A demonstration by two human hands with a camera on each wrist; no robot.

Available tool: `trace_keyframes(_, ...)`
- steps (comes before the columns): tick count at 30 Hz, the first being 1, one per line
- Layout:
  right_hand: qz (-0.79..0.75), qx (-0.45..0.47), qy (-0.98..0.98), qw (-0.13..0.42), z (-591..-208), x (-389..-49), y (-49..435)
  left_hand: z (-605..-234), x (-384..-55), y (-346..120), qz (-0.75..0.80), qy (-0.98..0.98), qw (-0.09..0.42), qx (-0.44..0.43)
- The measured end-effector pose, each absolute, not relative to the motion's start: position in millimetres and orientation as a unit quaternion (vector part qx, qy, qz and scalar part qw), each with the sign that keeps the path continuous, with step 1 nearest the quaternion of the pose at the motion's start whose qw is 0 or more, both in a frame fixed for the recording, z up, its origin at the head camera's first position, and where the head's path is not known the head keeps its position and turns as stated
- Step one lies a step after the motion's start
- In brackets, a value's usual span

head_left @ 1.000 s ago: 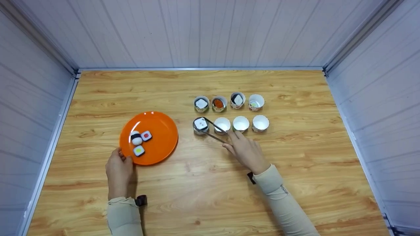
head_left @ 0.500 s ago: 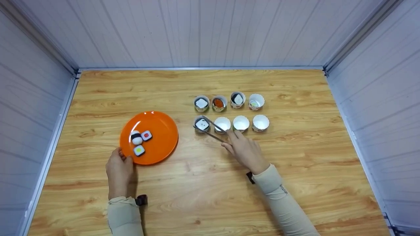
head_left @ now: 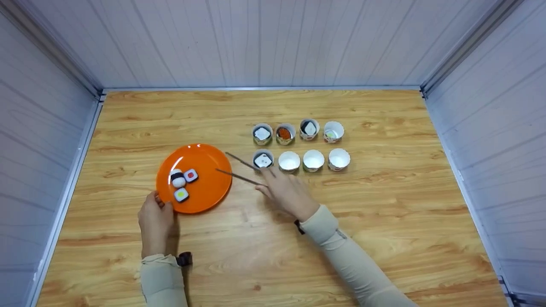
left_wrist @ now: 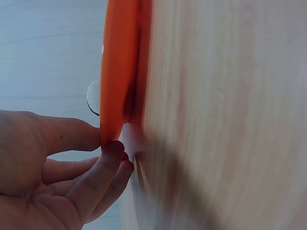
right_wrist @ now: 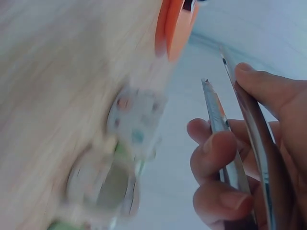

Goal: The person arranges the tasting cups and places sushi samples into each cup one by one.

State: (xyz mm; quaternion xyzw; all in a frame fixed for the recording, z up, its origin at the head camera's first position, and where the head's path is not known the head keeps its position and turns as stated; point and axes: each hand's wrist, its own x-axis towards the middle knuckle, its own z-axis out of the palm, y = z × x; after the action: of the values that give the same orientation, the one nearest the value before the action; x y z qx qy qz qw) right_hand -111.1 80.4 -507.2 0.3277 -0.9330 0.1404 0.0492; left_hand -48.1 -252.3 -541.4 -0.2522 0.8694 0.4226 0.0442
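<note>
An orange plate (head_left: 209, 196) lies on the left of the table, and my left hand (head_left: 156, 221) pinches its near-left rim between thumb and fingers. On it sit three toy sushi pieces: a white one with a black band (head_left: 177, 178), a roll with a red centre (head_left: 191, 175) and a roll with a yellow centre (head_left: 181, 195). My right hand (head_left: 286, 191) holds metal tongs (head_left: 242, 176). Their tips are spread apart over the plate's right edge with nothing between them. Just beyond that hand, a white sushi piece (head_left: 263, 160) rests in the front-left paper cup.
Small paper cups stand in two rows right of the plate. The back row holds a white piece (head_left: 262, 134), an orange piece (head_left: 283, 133), a black-and-white piece (head_left: 309, 128) and something greenish (head_left: 330, 135). Nothing shows inside the front-right cup (head_left: 339, 159). Pale walls enclose the table.
My right hand has moved left with the tongs, from the front-left cup to the plate's right edge. The white sushi piece stays in that cup. My left hand has barely moved.
</note>
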Motion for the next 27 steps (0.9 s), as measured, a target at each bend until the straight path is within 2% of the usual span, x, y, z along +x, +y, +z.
trace_keyframes(6,0.094,0.364,-0.925,0.052,-512.9,-116.5,42.0,-541.9,-49.3,-251.7,0.420,0.870,0.037,-0.255)
trace_keyframes(12,0.072,0.366,-0.928,-0.006,-517.3,-121.8,16.5,-541.9,-49.5,-252.2,0.425,0.863,0.052,-0.267)
trace_keyframes(16,0.060,0.362,-0.930,-0.036,-519.8,-126.8,6.5,-542.0,-48.9,-252.0,0.426,0.864,0.048,-0.264)
trace_keyframes(23,0.050,0.362,-0.929,-0.059,-520.5,-130.3,-2.2,-542.7,-47.2,-250.3,0.423,0.869,0.025,-0.256)
trace_keyframes(27,0.053,0.360,-0.929,-0.068,-522.0,-130.4,-4.1,-542.6,-47.5,-250.3,0.427,0.864,0.032,-0.263)
